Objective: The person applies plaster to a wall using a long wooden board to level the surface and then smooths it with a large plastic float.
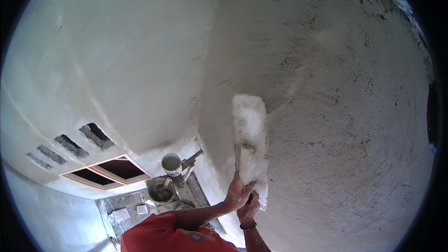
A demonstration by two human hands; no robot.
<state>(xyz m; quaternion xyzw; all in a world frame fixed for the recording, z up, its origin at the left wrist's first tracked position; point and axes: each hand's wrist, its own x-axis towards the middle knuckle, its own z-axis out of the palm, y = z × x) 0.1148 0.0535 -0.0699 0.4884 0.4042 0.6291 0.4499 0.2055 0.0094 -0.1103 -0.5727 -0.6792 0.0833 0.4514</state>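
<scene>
A long, pale plastering float [250, 123] stands upright against the grey wall, its blade smeared with plaster. My left hand [239, 192] is closed round the lower end of its handle. Just below and to the right, my right hand [248, 209] is closed at the float's lower part, with a dark band round the wrist. Part of the right hand's grip is hidden behind its own fingers. Around the blade, the wall's fresh plaster [336, 140] is darker and rougher on the right, with pits and curved strokes.
Below on the left are a white bucket [171, 164] and a dark tub [160, 191] of mortar with a tool in it. A board [191, 159] leans by the wall corner. Farther left are a wood-framed opening [105, 173] and several wall slots [71, 146]. Blocks [120, 215] lie on the floor.
</scene>
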